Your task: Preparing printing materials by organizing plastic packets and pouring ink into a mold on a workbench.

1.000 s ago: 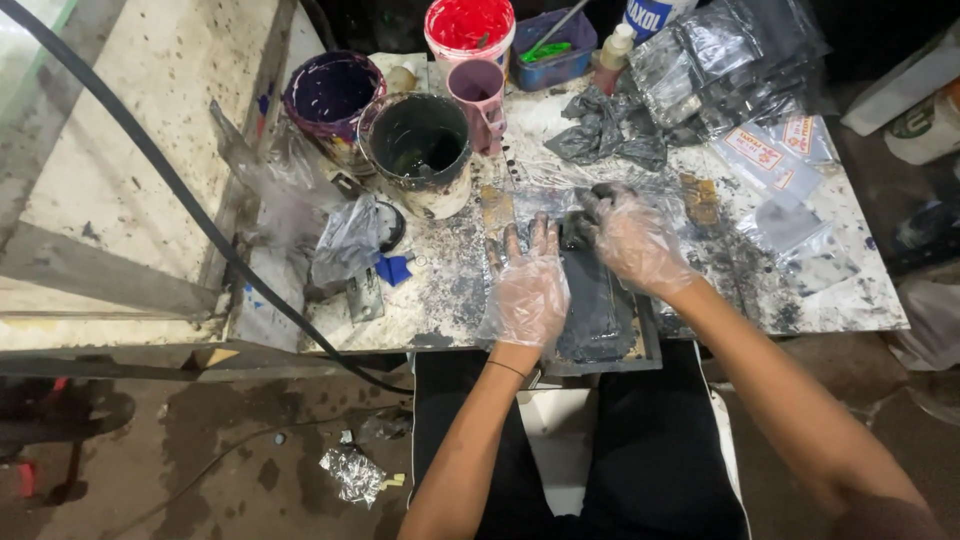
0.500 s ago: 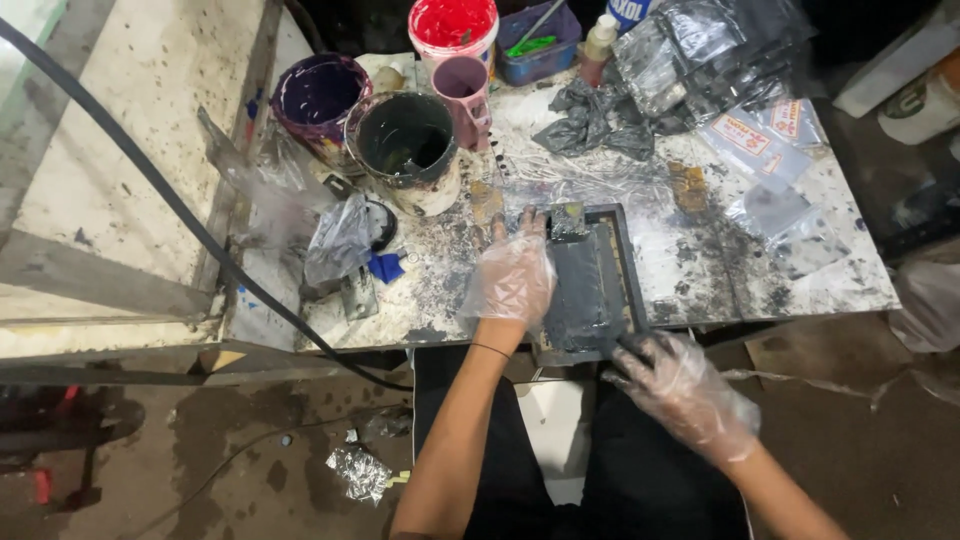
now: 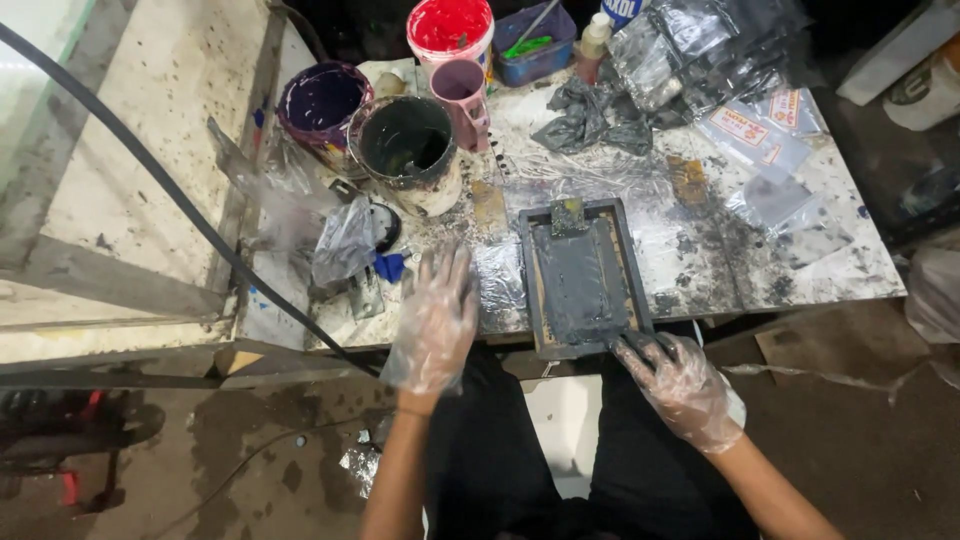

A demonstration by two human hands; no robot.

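— While the dark, ink-smeared rectangular screen frame (image 3: 583, 278) lies at the tabletop's (image 3: 800, 270) near edge, where are the hands?

— Right hand (image 3: 680, 385) fingers grasp its near corner; left hand (image 3: 435, 320) hovers beside it, fingers spread, released.

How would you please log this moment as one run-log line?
left hand: gloved, flat on table edge | right hand: gloved, fingertips at near corner of dark framed screen | black paint pot behind

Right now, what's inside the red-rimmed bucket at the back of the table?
The red bucket holds red paint, with a small dark mark on the surface. How deep the paint goes, and whether anything is sunk in it, cannot be seen. The pink cup stands in front.
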